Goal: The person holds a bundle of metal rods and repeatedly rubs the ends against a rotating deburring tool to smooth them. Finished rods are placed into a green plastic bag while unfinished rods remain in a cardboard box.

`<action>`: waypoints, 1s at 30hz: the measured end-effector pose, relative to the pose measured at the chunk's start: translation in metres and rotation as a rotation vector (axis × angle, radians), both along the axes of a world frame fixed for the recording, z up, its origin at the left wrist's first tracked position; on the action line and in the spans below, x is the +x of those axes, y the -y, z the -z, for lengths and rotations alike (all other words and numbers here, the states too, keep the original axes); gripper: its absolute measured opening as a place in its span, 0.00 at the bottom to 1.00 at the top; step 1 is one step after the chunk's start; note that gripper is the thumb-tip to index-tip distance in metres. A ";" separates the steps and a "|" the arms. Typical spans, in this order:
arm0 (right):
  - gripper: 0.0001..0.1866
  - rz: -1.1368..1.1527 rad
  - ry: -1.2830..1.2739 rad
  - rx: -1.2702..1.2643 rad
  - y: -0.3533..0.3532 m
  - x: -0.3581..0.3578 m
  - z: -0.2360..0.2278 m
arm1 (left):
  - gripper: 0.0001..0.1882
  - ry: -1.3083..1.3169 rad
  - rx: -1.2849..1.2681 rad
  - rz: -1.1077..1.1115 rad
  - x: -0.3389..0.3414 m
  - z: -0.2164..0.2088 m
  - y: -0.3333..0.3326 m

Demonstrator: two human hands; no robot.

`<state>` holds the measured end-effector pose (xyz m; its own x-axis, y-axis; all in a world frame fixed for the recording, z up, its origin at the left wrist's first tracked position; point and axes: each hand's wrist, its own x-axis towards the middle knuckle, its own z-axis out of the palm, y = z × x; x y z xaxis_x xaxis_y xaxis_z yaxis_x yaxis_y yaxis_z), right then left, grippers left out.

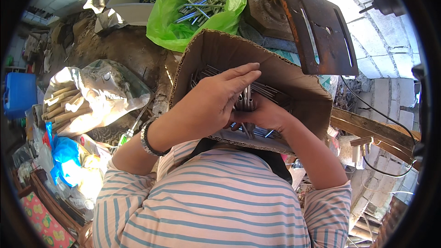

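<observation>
A cardboard box (314, 103) stands open right in front of my body, with thin metal tubes (271, 93) lying loose inside it. Within the box, my right hand (266, 114) is closed round a small upright bundle of metal tubes (245, 100). My left hand (227, 87) is held flat beside the top of that bundle, its fingers stretched out and pointing right. Whether its palm touches the tube ends I cannot tell. Beyond the box, a bright green plastic bag (165, 18) holds many more metal rods (204, 4).
A rusty slotted metal plate (321, 32) juts out over the box's far right corner. To the left sits a sack (105, 92) of cut bamboo-like sticks (64, 105). A wooden beam (376, 128) and a black cable (376, 115) run along the right, before a block wall (390, 69).
</observation>
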<state>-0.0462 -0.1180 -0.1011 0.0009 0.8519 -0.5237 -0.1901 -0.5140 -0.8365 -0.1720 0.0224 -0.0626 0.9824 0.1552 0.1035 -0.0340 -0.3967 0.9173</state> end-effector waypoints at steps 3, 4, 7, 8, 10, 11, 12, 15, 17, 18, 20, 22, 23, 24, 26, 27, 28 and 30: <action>0.10 0.028 0.031 -0.037 -0.002 0.002 0.005 | 0.24 -0.021 0.007 -0.092 0.000 0.002 0.003; 0.10 0.139 -0.023 -0.089 -0.003 0.005 0.007 | 0.24 0.034 0.020 -0.129 0.000 0.002 0.001; 0.09 0.412 -0.211 -0.165 -0.001 0.011 0.019 | 0.23 0.101 -0.016 -0.185 -0.003 0.002 -0.007; 0.09 0.505 -0.264 -0.172 0.002 0.010 0.024 | 0.23 0.081 -0.078 -0.177 -0.004 0.002 -0.010; 0.08 0.612 -0.346 -0.215 0.012 0.000 0.037 | 0.22 0.056 -0.158 -0.157 -0.005 0.002 -0.013; 0.09 0.601 -0.389 -0.315 0.019 -0.007 0.043 | 0.22 0.052 -0.177 -0.143 -0.006 0.002 -0.014; 0.09 0.592 -0.424 -0.380 0.026 -0.013 0.049 | 0.21 0.049 -0.194 -0.128 -0.006 0.002 -0.014; 0.10 0.641 -0.558 -0.514 0.036 -0.020 0.055 | 0.20 -0.013 -0.279 -0.110 -0.011 0.001 -0.012; 0.10 0.707 -0.556 -0.470 0.035 -0.015 0.055 | 0.20 -0.011 -0.249 -0.113 -0.011 0.002 -0.013; 0.10 0.744 -0.501 -0.388 0.032 -0.009 0.055 | 0.20 -0.008 -0.245 -0.113 -0.011 0.002 -0.014; 0.10 0.778 -0.440 -0.292 0.022 0.013 0.059 | 0.20 0.001 -0.277 -0.107 -0.008 0.004 -0.014; 0.10 0.818 -0.356 -0.237 0.012 0.036 0.067 | 0.20 -0.001 -0.265 -0.103 -0.007 0.004 -0.013; 0.10 0.764 -0.440 -0.277 0.011 0.041 0.069 | 0.20 -0.003 -0.226 -0.108 -0.006 0.004 -0.012; 0.10 0.748 -0.445 -0.289 0.011 0.041 0.068 | 0.20 -0.002 -0.185 -0.114 -0.005 0.004 -0.013; 0.08 0.602 -0.356 -0.405 0.018 0.027 0.063 | 0.20 -0.020 -0.178 -0.116 -0.005 0.002 -0.013; 0.08 0.555 -0.443 -0.416 0.023 0.016 0.059 | 0.20 -0.017 -0.182 -0.115 -0.006 0.002 -0.014; 0.08 0.528 -0.472 -0.411 0.027 0.004 0.055 | 0.20 -0.038 -0.213 -0.122 -0.006 0.002 -0.015; 0.08 0.432 -0.414 -0.316 0.030 -0.007 0.043 | 0.19 -0.065 -0.292 -0.126 -0.007 0.001 -0.017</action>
<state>-0.0532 -0.1480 -0.1442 0.0527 0.6262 -0.7779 -0.7056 -0.5279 -0.4727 -0.1790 0.0389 -0.0641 0.9568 0.2895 -0.0251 0.0605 -0.1139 0.9917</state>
